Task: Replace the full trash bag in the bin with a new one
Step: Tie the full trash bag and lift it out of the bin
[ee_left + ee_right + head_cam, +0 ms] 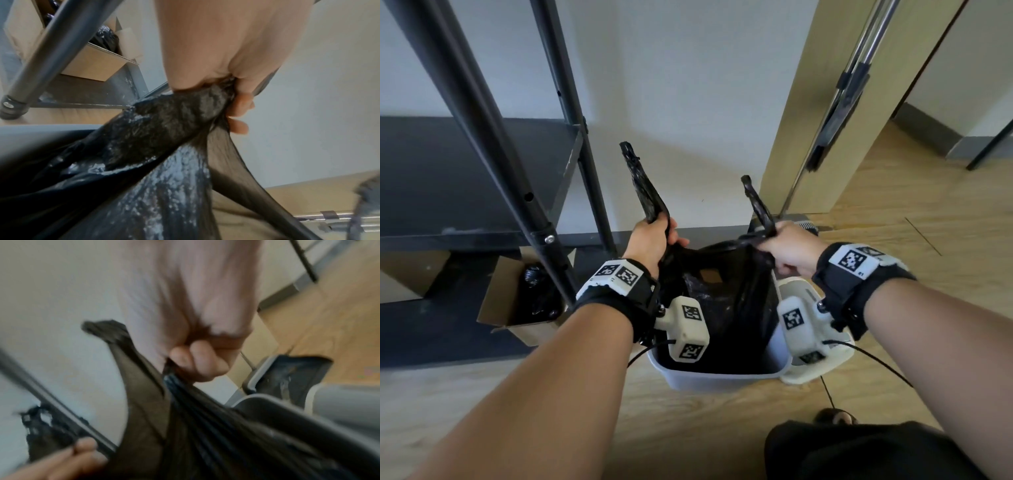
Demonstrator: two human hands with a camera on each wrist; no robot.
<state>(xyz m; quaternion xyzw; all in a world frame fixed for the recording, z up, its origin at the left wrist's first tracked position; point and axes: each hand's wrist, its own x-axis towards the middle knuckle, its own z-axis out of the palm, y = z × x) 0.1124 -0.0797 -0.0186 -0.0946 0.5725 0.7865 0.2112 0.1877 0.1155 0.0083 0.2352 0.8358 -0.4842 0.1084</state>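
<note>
A black trash bag [726, 301] sits in a pale grey bin [715, 378] on the wooden floor, its upper part pulled up above the rim. My left hand [652, 240] grips the bag's left handle, whose end sticks up past my fist. My right hand [786, 246] grips the right handle the same way. In the left wrist view my curled fingers [238, 113] squeeze the bunched black plastic [164, 126]. The blurred right wrist view shows my fingers [197, 363] closed on the stretched bag [185, 418] over the bin's rim [287, 408].
A cardboard box [517, 301] holding rolled black bags [534, 277] stands left of the bin under a black metal shelf [482, 164]. A white lid-like object [815, 342] lies right of the bin. Metal poles [839, 102] lean on a wooden door frame. My foot [834, 416] is close behind.
</note>
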